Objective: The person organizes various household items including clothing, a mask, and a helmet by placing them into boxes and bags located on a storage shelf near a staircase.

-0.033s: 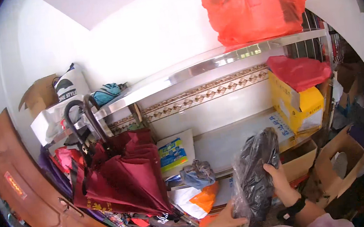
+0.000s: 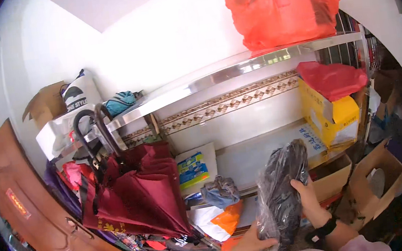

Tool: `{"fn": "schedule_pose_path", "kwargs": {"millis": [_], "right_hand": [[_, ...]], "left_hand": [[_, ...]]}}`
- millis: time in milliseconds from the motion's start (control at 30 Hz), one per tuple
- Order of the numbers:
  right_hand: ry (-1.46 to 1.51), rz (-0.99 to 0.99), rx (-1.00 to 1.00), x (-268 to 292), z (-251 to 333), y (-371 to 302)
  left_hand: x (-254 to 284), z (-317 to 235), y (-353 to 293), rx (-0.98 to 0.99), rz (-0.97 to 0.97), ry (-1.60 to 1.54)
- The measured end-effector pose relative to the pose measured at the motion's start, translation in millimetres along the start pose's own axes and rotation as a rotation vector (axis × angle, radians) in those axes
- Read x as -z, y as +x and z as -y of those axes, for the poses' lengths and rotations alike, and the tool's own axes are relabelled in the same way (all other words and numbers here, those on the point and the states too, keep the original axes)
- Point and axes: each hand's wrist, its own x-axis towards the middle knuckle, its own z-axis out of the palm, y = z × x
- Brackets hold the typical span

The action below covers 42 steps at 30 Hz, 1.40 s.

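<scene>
A dark, long bundle in see-through, crinkled plastic point(image 2: 285, 192) stands tilted between my hands, low and right of the middle. What lies inside the wrapping I cannot make out. On its right side my right hand point(image 2: 309, 200) grips it, thumb across the front and the other fingers hidden behind. Lower down, my left hand point(image 2: 252, 244) holds the loose plastic at the bundle's left edge, thumb in front. Dark bands circle both wrists. Just left of the bundle, a crumpled grey-blue cloth point(image 2: 220, 191) lies at the shelf edge, above an orange and white bag point(image 2: 224, 219).
Dark red umbrellas point(image 2: 134, 195) with hooked handles hang at the left, by a brown door point(image 2: 43, 218). A metal shelf point(image 2: 234, 69) crosses above, bearing a red plastic bag point(image 2: 287, 9). Right stand a yellow box point(image 2: 326, 116) and an open cardboard box point(image 2: 373, 180).
The whole view has shifted very slightly. Both hands keep their hold on the plastic-wrapped bundle.
</scene>
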Motion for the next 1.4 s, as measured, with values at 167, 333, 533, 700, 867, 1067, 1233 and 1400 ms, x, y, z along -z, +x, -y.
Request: {"fn": "schedule_pose_path", "kwargs": {"millis": [167, 333, 533, 700, 867, 1067, 1233, 1400], "right_hand": [[-0.209, 0.048, 0.136, -57.5, 1.2, 0.4], [-0.249, 0.336, 0.161, -91.6, 3.9, 9.5], [-0.141, 0.697, 0.042, -85.4, 9.6, 10.1], [-0.673, 0.754, -0.032, -22.6, -41.8, 16.9], [-1.057, 0.978, -0.169, 3.8, -59.0, -3.4], [-1.297, 1.234, -0.112, 29.0, -71.0, -5.1], [-1.378, 1.265, -0.046, 81.6, -100.7, -0.5], [-1.452, 1.305, -0.028, 80.2, -109.0, -4.5]], "left_hand": [[-5.1, -14.2, -12.6, 0.121, -0.522, -0.284], [32.2, -15.0, -45.8, 0.006, -0.661, -0.367], [74.7, -70.2, -90.5, 0.008, -0.851, -0.279], [88.4, -81.1, -113.9, -0.011, -1.234, -0.221], [108.2, -96.8, -134.6, -0.059, -1.560, -0.054], [144.2, -114.1, -186.9, -0.067, -1.791, 0.184], [178.9, -157.6, -183.8, -0.048, -1.835, 0.292], [219.4, -195.0, -203.5, 0.040, -1.439, 1.016]]}}
